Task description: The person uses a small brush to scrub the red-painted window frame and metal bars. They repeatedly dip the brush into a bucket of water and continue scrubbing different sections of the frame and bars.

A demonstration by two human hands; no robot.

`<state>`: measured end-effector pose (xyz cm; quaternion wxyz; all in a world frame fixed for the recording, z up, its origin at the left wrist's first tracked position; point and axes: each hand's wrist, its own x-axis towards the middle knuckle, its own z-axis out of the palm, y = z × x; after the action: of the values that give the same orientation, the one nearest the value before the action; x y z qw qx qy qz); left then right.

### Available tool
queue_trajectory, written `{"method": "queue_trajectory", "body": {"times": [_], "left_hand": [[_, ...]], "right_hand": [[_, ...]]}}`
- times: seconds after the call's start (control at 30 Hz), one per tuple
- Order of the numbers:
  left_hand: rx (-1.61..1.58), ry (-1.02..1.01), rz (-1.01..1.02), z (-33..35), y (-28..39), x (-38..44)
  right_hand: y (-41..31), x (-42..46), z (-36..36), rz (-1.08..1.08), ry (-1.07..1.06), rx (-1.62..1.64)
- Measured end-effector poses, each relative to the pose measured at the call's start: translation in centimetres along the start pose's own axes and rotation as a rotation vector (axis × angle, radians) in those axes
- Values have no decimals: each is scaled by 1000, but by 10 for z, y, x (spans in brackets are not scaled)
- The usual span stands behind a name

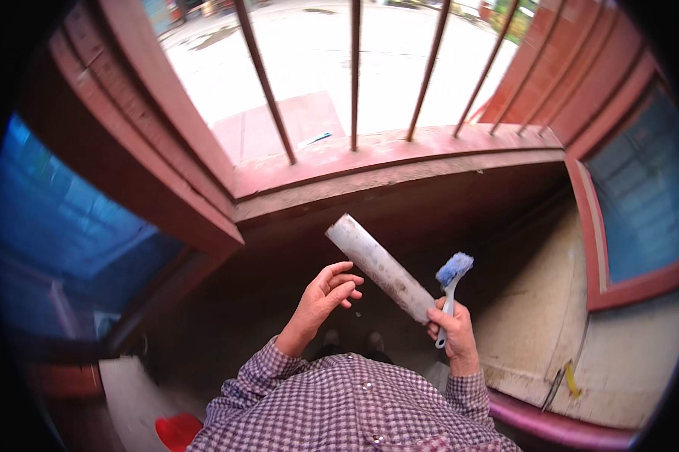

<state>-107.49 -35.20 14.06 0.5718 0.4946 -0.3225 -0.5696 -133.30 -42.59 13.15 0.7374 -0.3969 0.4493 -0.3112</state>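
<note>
In my right hand are two things at once: a scrub brush with blue bristles and a pale handle, and one end of a flat, stained whitish strip. The brush points up, bristles away from me. From my right hand the strip slants up and left toward the window. My left hand is raised just left of the strip, fingers apart and slightly curled, holding nothing. A small gap shows between its fingertips and the strip's edge.
Ahead is a red window sill with upright metal bars. Opened casements with bluish glass stand at left and right. A pale board surface lies right, bearing a yellow object. A red container is lower left.
</note>
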Motion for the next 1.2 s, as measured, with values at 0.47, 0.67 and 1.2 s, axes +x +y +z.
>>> {"method": "queue_trajectory", "body": {"times": [0.47, 0.67, 1.2], "left_hand": [[-668, 589, 112, -16, -70, -68], [-771, 925, 209, -67, -94, -132], [-761, 1149, 173, -182, -137, -203]], "right_hand": [[-15, 51, 43, 233, -687, -504], [-44, 77, 88, -570, -689, -1081], [-98, 176, 307, -711, -476, -1072]]}}
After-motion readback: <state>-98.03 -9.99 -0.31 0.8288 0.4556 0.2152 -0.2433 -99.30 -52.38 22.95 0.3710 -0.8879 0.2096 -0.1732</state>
